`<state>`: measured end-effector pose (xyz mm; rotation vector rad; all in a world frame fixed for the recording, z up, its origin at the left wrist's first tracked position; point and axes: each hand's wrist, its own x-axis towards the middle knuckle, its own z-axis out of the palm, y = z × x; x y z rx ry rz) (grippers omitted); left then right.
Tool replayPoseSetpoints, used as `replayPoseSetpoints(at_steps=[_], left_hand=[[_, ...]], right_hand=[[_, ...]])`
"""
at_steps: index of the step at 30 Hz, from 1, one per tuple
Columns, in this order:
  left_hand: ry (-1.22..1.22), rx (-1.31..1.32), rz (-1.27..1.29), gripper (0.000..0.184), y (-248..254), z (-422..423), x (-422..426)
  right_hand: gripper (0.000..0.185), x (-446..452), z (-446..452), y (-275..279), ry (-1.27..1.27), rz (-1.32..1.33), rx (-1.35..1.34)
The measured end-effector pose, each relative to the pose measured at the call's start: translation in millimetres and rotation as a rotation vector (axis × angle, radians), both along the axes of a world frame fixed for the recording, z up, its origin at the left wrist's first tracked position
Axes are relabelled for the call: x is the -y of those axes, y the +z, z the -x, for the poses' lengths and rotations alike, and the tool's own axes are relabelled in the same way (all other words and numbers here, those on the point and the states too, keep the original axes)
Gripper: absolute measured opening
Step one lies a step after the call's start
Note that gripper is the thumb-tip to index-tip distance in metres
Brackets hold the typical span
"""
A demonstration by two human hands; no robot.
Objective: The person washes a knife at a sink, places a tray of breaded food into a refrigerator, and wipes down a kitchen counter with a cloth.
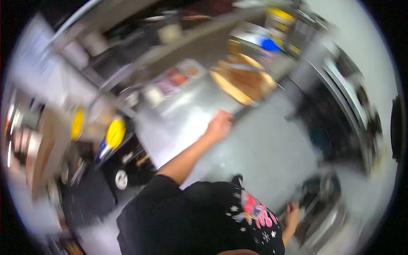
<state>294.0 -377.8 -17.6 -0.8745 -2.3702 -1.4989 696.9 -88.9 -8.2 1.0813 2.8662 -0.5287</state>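
Note:
My left hand (219, 126) is closed in a loose fist over the front edge of the steel counter (182, 114). Blur hides whether anything is inside it. Low on the right, my right hand (292, 212) hangs beside my black shirt, near a dark, blurred piece of equipment (318, 189); its fingers are too smeared to read. Beyond my left hand, a wooden board (223, 84) with a brown surface lies at the counter's right end. A knife-like blade (246, 67) rests across it.
Trays of red and white food (176, 77) line the back of the counter. A yellow-lidded tub (280, 19) and a blue object (270, 46) stand behind the board. Yellow-topped bottles (114, 134) are at left. Grey floor (267, 144) lies to the right, with dark equipment (331, 110) beyond.

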Motion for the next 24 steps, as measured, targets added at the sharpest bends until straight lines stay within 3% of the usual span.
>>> replayPoseSetpoints(at_steps=[1,2,3,5,8,10,11,12,13,16,20,22,23,24], left_hand=[[-0.004,0.076,0.008,0.023,-3,-2,-3],[0.039,-0.018,0.094,0.023,-3,-5,-6],[0.028,0.053,0.105,0.024,4,-7,-4],[0.094,0.078,0.224,0.023,28,-7,5],[0.33,0.186,0.228,0.022,35,0,16],[0.493,0.138,0.197,0.021,30,15,29],[0.55,0.128,0.189,0.02,26,18,31],[0.616,0.057,0.187,0.02,26,25,35],[0.651,0.058,0.2,0.019,27,33,40],[0.755,0.151,0.163,0.019,34,40,37],[0.985,0.084,0.178,0.023,35,38,30],[1.095,0.115,0.2,0.023,15,23,32],[1.19,0.274,0.219,0.023,33,12,26],[1.185,0.284,0.023,0.026,15,-2,37]], right_hand=[[0.019,-31,32,7,0.097,0.083,-0.011],[0.018,-62,70,7,0.141,0.197,-0.072],[0.013,-98,102,-14,0.227,0.134,-0.234],[0.03,-137,199,20,0.505,-0.076,0.082],[0.028,-148,323,65,0.665,-0.088,-0.067],[0.015,-198,405,19,0.806,0.067,-0.372],[0.019,-197,435,27,0.742,0.133,-0.325],[0.022,-194,463,33,0.843,-0.06,-0.445],[0.028,-195,483,41,0.734,0.062,-0.352],[0.04,-214,544,47,0.784,0.002,-0.37],[0.053,-271,643,38,0.85,-0.106,-0.418],[0.058,-291,695,34,0.917,0.074,-0.475],[0.058,-298,710,35,1.003,0.084,-0.527],[0.059,-295,732,35,0.834,0.151,-0.48]])
